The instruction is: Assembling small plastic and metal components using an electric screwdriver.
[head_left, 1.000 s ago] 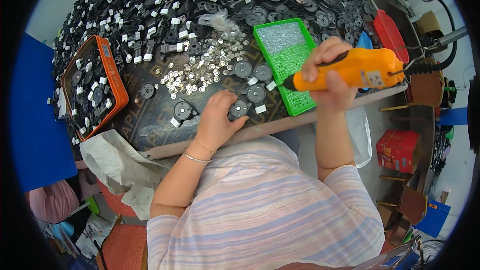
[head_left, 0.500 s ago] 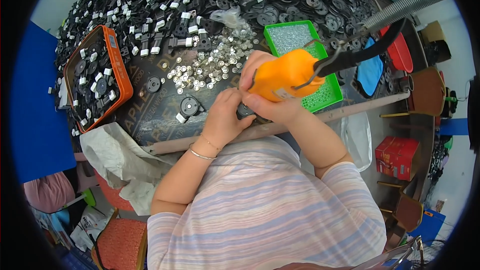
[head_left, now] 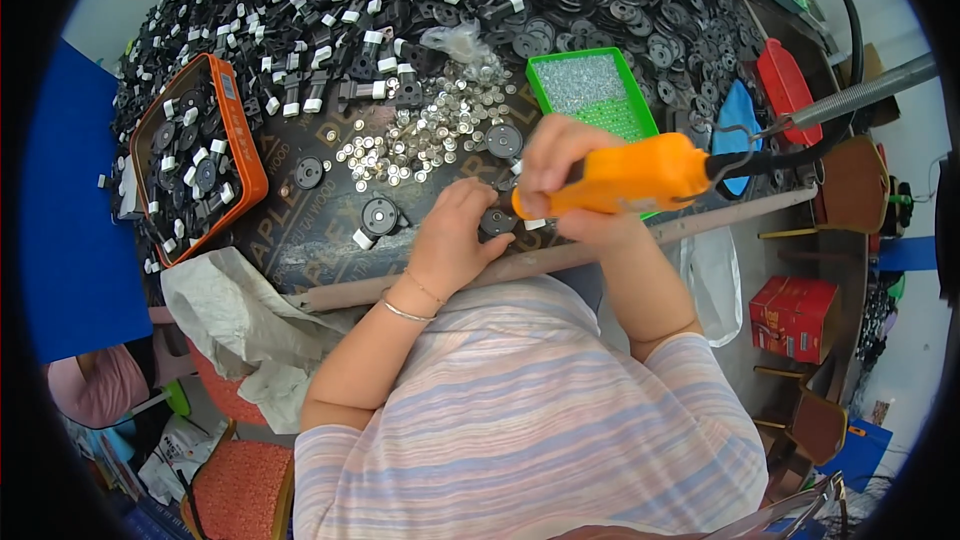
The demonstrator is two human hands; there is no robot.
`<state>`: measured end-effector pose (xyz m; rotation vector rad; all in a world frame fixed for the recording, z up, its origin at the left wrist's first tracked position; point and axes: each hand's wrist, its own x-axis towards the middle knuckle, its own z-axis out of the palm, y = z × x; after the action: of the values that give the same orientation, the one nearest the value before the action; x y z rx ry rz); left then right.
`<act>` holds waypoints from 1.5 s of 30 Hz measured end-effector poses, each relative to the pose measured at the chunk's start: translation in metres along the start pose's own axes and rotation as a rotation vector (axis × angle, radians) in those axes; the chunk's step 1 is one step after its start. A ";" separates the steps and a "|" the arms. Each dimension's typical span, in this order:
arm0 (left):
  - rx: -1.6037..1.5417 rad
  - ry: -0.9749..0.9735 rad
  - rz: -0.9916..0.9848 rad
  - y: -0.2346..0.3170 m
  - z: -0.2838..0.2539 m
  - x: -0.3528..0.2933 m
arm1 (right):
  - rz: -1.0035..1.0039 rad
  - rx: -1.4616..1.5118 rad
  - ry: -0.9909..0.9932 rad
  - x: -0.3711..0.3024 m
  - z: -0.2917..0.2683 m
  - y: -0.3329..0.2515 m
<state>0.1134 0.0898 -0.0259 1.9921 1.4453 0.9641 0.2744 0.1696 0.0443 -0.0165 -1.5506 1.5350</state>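
Note:
My right hand (head_left: 560,165) is wrapped round an orange electric screwdriver (head_left: 645,175), tilted with its tip end toward my left hand (head_left: 452,238). Thumb and fingers of the left hand curl about a black round part (head_left: 496,221) on the board. The screwdriver's tip and that part's edge are partly hidden by my hands. Just beyond lies another black disc (head_left: 504,141). A black part with a white end (head_left: 379,216) lies left of my left hand, and a small black disc (head_left: 309,173) farther left. Small silver round pieces (head_left: 425,135) are heaped ahead.
A green tray (head_left: 640,92) of small metal pieces stands right of the silver heap. An orange box (head_left: 243,135) of black parts sits left. Black parts with white ends (head_left: 330,20) and black discs (head_left: 640,0) pile up behind. A spring (head_left: 870,90) and cable reach the screwdriver.
The screwdriver has swung from steep to more slanted, its cable end moving right and down. My right hand has moved slightly right, uncovering the black disc beyond. The left hand stays nearly in place.

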 end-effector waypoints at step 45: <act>0.147 0.284 -0.456 -0.023 -0.068 -0.076 | -0.183 -0.304 0.618 -0.042 -0.067 -0.038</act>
<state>0.0323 0.0245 -0.0197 1.5500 2.0640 0.9786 0.3593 0.1891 0.0367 -0.4663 -1.2236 1.0057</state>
